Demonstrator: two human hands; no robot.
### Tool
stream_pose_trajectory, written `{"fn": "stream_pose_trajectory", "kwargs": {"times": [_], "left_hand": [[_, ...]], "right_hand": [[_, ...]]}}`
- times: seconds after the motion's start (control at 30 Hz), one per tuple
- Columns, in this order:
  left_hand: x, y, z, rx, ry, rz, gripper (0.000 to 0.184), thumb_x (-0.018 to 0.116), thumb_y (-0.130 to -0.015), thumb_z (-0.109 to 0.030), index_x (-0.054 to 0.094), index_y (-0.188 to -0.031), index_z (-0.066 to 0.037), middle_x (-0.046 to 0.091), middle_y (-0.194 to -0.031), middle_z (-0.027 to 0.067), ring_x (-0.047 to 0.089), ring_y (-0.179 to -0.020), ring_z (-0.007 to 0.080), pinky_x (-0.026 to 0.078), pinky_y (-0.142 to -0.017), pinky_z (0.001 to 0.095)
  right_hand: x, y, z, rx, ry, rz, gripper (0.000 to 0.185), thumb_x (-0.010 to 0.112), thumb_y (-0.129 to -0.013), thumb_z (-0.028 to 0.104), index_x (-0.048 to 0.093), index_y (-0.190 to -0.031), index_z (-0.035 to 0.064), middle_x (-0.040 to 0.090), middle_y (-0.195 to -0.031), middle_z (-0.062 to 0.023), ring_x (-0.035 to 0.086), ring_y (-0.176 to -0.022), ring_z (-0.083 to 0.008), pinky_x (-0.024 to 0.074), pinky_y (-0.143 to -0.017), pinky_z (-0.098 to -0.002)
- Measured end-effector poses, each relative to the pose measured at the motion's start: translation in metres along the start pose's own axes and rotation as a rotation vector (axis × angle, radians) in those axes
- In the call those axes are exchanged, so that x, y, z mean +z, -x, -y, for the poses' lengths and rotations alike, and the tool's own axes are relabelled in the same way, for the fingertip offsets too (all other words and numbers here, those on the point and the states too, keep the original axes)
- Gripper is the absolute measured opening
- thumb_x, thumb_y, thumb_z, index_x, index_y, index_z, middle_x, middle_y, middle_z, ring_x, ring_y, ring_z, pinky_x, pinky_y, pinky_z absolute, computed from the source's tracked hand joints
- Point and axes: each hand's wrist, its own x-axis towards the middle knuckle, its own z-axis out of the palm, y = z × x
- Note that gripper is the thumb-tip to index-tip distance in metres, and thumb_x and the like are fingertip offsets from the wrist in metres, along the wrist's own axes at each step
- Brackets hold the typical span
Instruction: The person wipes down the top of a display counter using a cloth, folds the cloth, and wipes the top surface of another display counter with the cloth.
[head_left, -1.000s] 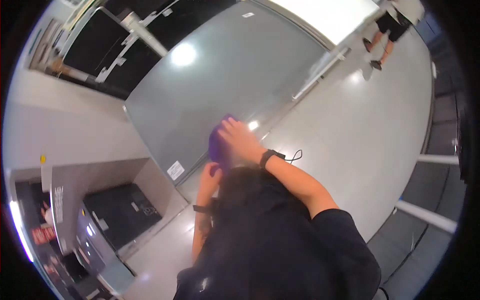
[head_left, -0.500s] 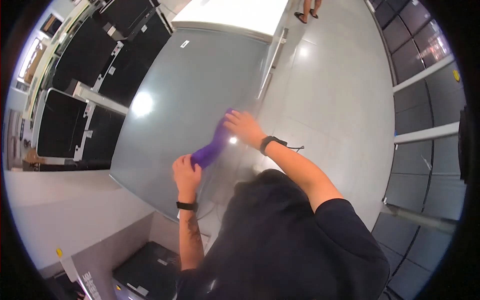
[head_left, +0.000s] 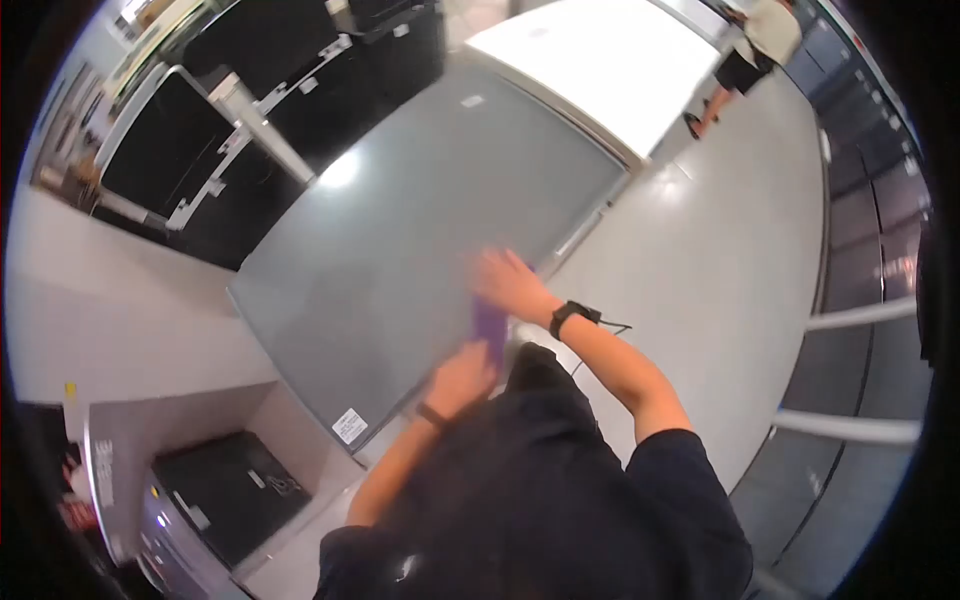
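Observation:
A strip of purple cloth point(head_left: 489, 326) stretches between my two hands, over the near edge of a large flat grey panel point(head_left: 420, 200). My left hand point(head_left: 463, 377), blurred, is closed on the cloth's lower end, close to my body. At its upper end my right hand point(head_left: 512, 286) grips the cloth, its fingers partly blurred and some purple showing behind the hand. A white label point(head_left: 349, 426) is stuck to the panel's near left corner, and a smaller one point(head_left: 472, 101) sits near its far edge.
Beyond the grey panel lies a bright white panel point(head_left: 590, 70). Several black screens point(head_left: 165, 150) stand at the left. A black case-like box point(head_left: 230, 495) is low at the lower left. Another person point(head_left: 750, 60) stands in the aisle at the back right. Dark panels point(head_left: 860, 380) line the right side.
My hands have drawn the purple cloth in toward my body and the panel's near edge. The view has turned, bringing more of the other person and the corner label into sight.

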Motion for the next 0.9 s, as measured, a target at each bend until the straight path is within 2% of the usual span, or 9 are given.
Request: {"fn": "stream_pose_trajectory", "kwargs": {"times": [0.1,0.2,0.3,0.4,0.5,0.6,0.7,0.8,0.9], "left_hand": [[0.003,-0.001,0.003,0.097,0.107,-0.035,0.047,0.067,-0.084,-0.033,0.055,-0.122,-0.008,0.062,-0.107,0.0142,0.063,-0.098,0.0314,0.049,-0.078,0.046],[-0.023,-0.002,-0.026,0.104,-0.12,0.079,0.048,0.072,-0.08,-0.025,0.056,-0.123,-0.009,0.062,-0.106,0.0115,0.062,-0.1,0.0302,0.049,-0.08,0.0437],[-0.022,0.004,-0.038,0.119,-0.058,-0.242,0.05,0.075,-0.075,-0.017,0.058,-0.121,-0.01,0.062,-0.104,0.0088,0.062,-0.098,0.0287,0.048,-0.081,0.0424],[-0.029,0.004,-0.063,0.048,-0.017,-0.369,0.039,0.067,-0.083,-0.022,0.058,-0.119,-0.01,0.061,-0.096,0.0109,0.061,-0.088,0.0307,0.047,-0.075,0.0461],[-0.015,0.001,-0.079,-0.057,0.108,-0.426,0.039,0.068,-0.083,-0.023,0.059,-0.118,-0.009,0.06,-0.097,0.0116,0.06,-0.09,0.0326,0.048,-0.077,0.0457],[-0.008,-0.005,-0.079,-0.17,0.221,-0.292,0.039,0.065,-0.085,-0.023,0.059,-0.12,-0.007,0.062,-0.107,0.014,0.06,-0.097,0.0353,0.048,-0.082,0.0446],[0.03,-0.014,-0.051,-0.292,0.503,-0.309,0.041,0.062,-0.087,-0.023,0.06,-0.124,-0.005,0.063,-0.118,0.0166,0.061,-0.106,0.0324,0.049,-0.089,0.0413],[0.05,-0.027,-0.01,-0.336,0.998,-0.075,0.051,0.066,-0.087,-0.026,0.057,-0.129,0.002,0.064,-0.125,0.0148,0.061,-0.111,0.0249,0.047,-0.097,0.0363],[-0.009,-0.032,-0.034,-0.406,0.901,0.007,0.054,0.066,-0.088,-0.027,0.056,-0.131,0.004,0.064,-0.124,0.0137,0.06,-0.111,0.0212,0.046,-0.099,0.0352]], "right_hand": [[-0.002,0.001,-0.016,-0.176,-0.11,0.032,0.045,0.056,-0.087,0.014,0.052,-0.133,0.0135,0.047,-0.146,-0.0153,0.04,-0.139,-0.033,0.0297,-0.114,-0.053],[-0.02,-0.004,-0.025,-0.273,-0.229,0.041,0.042,0.056,-0.087,0.015,0.055,-0.129,0.0122,0.05,-0.142,-0.0142,0.045,-0.135,-0.0328,0.0328,-0.112,-0.0514],[-0.026,-0.012,-0.033,-0.323,-0.334,0.025,0.038,0.058,-0.085,0.017,0.059,-0.123,0.0119,0.053,-0.139,-0.0133,0.048,-0.13,-0.0328,0.0369,-0.108,-0.0503],[-0.024,-0.014,-0.037,-0.37,-0.402,-0.01,0.035,0.059,-0.084,0.018,0.061,-0.118,0.0123,0.055,-0.137,-0.0124,0.051,-0.126,-0.0321,0.0407,-0.102,-0.0491],[-0.013,-0.014,-0.041,-0.409,-0.413,-0.003,0.032,0.06,-0.082,0.018,0.062,-0.114,0.013,0.056,-0.134,-0.0116,0.053,-0.122,-0.0313,0.0431,-0.096,-0.0474],[-0.014,-0.014,-0.042,-0.429,-0.415,-0.012,0.031,0.06,-0.081,0.018,0.064,-0.111,0.0133,0.058,-0.132,-0.0107,0.054,-0.119,-0.0303,0.0438,-0.094,-0.0462],[-0.033,-0.022,-0.045,-0.432,-0.448,-0.091,0.031,0.063,-0.075,0.013,0.064,-0.106,0.012,0.059,-0.128,-0.0084,0.054,-0.115,-0.0279,0.0434,-0.089,-0.0444],[-0.046,-0.018,-0.05,-0.465,-0.439,-0.103,0.034,0.065,-0.071,0.007,0.064,-0.105,0.0108,0.061,-0.124,-0.0066,0.054,-0.111,-0.0264,0.0429,-0.086,-0.0432],[-0.074,-0.022,-0.058,-0.469,-0.392,-0.135,0.035,0.066,-0.069,0.005,0.065,-0.104,0.0108,0.062,-0.118,-0.005,0.055,-0.107,-0.0257,0.0424,-0.085,-0.0425]]}}
